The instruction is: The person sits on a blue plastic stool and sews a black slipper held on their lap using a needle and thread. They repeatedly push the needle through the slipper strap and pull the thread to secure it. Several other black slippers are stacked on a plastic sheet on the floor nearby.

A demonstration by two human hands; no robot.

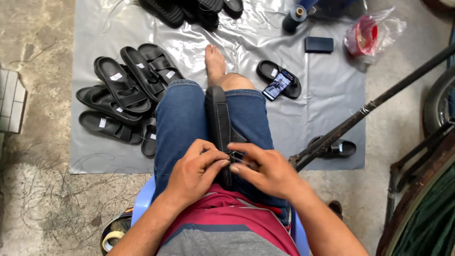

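A black sandal (219, 118) with pale stitching along its edge stands on edge between my knees, resting on my blue jeans. My left hand (196, 170) pinches the sandal's edge near the strap with closed fingers. My right hand (268, 170) grips the strap side of the same sandal and pinches a thin thread or needle at the stitching. The fingertips of both hands meet at the seam. My bare foot (215, 64) rests on the grey plastic sheet (327, 85).
A pile of black sandals (124, 97) lies left of my leg, more sandals (189, 9) at the top. A phone (277, 85) rests on one sandal. A thread spool (294, 18), dark case (318, 44), bagged red roll (365, 35), metal bar (369, 108) and tape roll (111, 237) are around.
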